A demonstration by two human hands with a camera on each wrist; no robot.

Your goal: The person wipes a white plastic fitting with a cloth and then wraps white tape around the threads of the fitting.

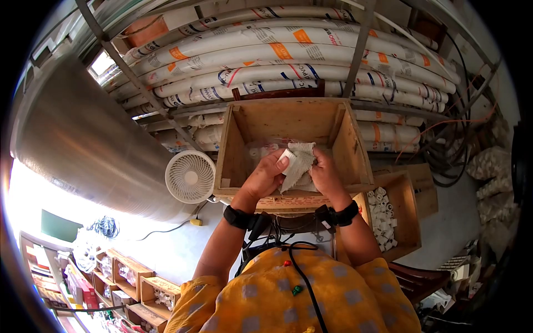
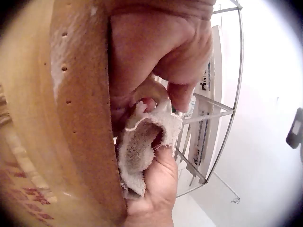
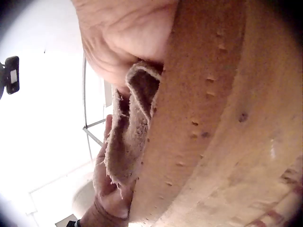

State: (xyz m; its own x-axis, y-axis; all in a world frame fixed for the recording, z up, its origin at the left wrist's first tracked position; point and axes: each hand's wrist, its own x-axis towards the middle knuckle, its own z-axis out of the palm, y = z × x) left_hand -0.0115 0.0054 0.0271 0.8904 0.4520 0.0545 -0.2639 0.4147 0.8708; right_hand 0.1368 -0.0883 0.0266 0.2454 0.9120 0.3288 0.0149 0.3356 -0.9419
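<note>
Over the near edge of a wooden box (image 1: 288, 119), the left hand (image 1: 266, 176) pinches a small white fitting (image 1: 287, 161), its round opening showing in the left wrist view. Around it hangs a frayed pale cloth (image 1: 301, 161), which the right hand (image 1: 326, 175) grips from the other side. In the left wrist view the cloth (image 2: 137, 153) lies between both hands. Fingers of the right hand (image 3: 128, 38) are partly hidden by the cloth (image 3: 125, 142) and the box wall (image 3: 189, 113). Some clear plastic and white pieces (image 1: 261, 151) lie inside the box.
A white fan (image 1: 190, 176) stands left of the box. At the right, a lower wooden box (image 1: 408, 216) holds many white fittings (image 1: 382, 219). Long white pipes (image 1: 250, 55) lie on a metal rack behind. Wooden bins (image 1: 127, 272) are at the lower left.
</note>
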